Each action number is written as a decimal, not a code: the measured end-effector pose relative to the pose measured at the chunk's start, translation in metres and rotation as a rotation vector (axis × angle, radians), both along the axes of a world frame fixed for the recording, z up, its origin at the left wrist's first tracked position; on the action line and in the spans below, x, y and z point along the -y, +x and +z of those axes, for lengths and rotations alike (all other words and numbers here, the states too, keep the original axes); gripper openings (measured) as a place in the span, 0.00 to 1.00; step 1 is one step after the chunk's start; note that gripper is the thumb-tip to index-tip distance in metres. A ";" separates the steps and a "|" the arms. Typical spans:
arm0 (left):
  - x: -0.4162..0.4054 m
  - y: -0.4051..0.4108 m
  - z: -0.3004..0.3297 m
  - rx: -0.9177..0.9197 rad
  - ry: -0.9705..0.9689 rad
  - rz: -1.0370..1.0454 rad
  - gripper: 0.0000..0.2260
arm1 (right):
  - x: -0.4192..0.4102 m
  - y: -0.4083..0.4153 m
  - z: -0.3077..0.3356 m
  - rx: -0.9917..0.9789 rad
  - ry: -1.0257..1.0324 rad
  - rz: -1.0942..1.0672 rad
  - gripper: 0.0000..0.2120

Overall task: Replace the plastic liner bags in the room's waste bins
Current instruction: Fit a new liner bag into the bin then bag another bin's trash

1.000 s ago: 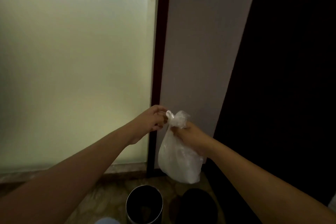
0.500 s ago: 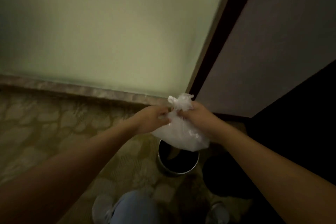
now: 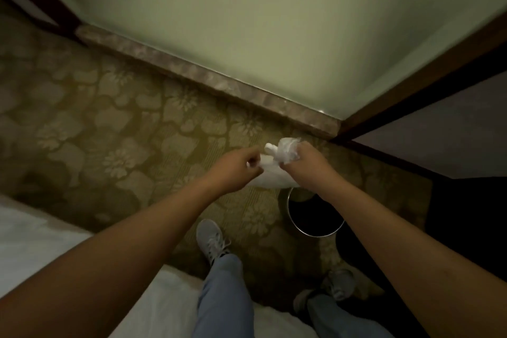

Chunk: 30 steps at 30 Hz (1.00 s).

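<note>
A white plastic liner bag (image 3: 270, 177) hangs between my hands, its bunched top sticking up above my right fist. My right hand (image 3: 307, 163) grips the gathered neck of the bag. My left hand (image 3: 237, 169) pinches a strip of the same bag just to the left. Below and to the right of the bag stands a round waste bin (image 3: 295, 223) with a shiny metal rim and a dark inside. My right forearm hides part of the bin.
Patterned carpet (image 3: 123, 132) covers the floor. A frosted glass panel (image 3: 260, 22) on a stone sill (image 3: 208, 77) stands ahead, with a dark wooden frame (image 3: 428, 74) to its right. White bedding (image 3: 35, 250) lies at lower left. My legs and grey shoes (image 3: 212, 239) are below.
The view has tilted down from the glass panel to the floor. The bag and both hands have come lower, close above the bin. Both hands keep hold of the bag's top.
</note>
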<state>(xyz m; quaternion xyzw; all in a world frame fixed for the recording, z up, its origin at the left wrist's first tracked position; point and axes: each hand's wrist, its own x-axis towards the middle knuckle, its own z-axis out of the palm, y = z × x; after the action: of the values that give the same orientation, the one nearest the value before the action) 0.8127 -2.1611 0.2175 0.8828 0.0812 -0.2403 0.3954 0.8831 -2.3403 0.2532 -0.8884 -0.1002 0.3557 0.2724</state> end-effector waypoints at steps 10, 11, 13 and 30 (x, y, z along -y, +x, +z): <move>-0.140 -0.055 0.205 -0.031 -0.015 0.289 0.08 | -0.165 -0.032 0.205 -0.186 -0.016 -0.108 0.03; -0.155 -0.062 0.227 -0.020 -0.007 0.320 0.09 | -0.183 -0.036 0.226 -0.189 0.001 -0.097 0.01; -0.186 -0.077 0.265 0.003 -0.006 0.390 0.09 | -0.218 -0.044 0.265 -0.195 0.015 -0.055 0.02; -0.418 -0.179 0.454 0.195 0.147 0.893 0.10 | -0.504 -0.087 0.440 -0.004 0.235 0.445 0.12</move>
<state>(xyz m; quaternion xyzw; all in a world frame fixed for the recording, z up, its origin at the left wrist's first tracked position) 0.6339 -1.7431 0.6713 0.8055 0.4329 0.0441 0.4023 0.7964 -1.8360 0.6936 -0.8058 -0.3337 0.3947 0.2890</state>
